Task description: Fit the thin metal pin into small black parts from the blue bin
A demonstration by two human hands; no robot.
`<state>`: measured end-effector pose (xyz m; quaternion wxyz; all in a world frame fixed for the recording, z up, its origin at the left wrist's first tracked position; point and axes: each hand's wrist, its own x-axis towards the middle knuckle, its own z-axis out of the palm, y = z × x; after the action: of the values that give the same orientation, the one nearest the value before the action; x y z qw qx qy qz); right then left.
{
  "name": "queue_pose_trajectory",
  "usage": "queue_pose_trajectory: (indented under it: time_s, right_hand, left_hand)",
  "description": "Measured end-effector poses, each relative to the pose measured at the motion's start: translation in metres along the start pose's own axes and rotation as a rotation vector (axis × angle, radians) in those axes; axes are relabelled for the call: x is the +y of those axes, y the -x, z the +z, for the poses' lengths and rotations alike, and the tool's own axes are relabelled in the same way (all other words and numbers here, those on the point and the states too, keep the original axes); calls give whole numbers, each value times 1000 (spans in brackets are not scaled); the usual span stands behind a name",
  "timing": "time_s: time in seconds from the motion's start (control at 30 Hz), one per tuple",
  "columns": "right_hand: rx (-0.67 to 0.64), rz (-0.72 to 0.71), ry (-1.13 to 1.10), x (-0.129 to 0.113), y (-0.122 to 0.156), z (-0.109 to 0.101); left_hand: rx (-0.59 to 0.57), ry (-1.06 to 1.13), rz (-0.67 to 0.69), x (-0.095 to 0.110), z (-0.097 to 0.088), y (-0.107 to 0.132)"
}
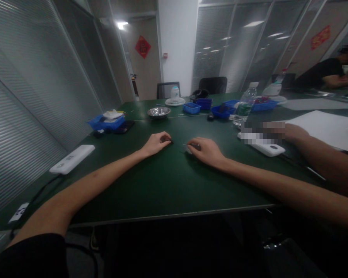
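Observation:
My left hand (157, 143) rests on the dark green table (162, 181), its fingers curled round a small dark object at the fingertips. My right hand (206, 150) lies a little to the right, also closed, pinching a thin metallic piece that points toward the left hand. The two hands are a short gap apart. What each piece is stays too small to make out.
A white power strip (72, 158) lies at the left edge. Blue bins (106, 122) (191, 107), a metal bowl (158, 112), a small fan (175, 101), a water bottle (245, 106) and white paper (324, 127) stand farther back. Another person's forearm (321, 154) rests beside a white device (266, 147) at right.

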<state>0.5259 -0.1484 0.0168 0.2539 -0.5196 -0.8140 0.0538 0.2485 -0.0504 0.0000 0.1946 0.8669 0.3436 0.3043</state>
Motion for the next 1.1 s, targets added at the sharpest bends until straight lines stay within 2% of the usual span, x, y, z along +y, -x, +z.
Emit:
queue_pose_trajectory:
  time_s: [0.2,0.33,0.53,0.7,0.9,1.1]
  right_hand:
    - [-6,-5,-4,-1,0,0]
    - [5,-17,0,0,1,2]
    - [5,-21,1,2,0,3]
    - [1,-25,9,2,0,2]
    - [-12,-30,0,4,-1,3]
    - [-8,-30,4,3,0,3]
  left_hand:
    - [138,154,-202,-43,-20,-5]
    - [157,277,-283,-59,-27,-6]
    - [24,339,-240,-53,-24,-7]
    - [69,262,-242,-52,-22,-7]
    - [98,-38,-364,-56,-30,-4]
    - [77,26,-363,-52,-33,-3]
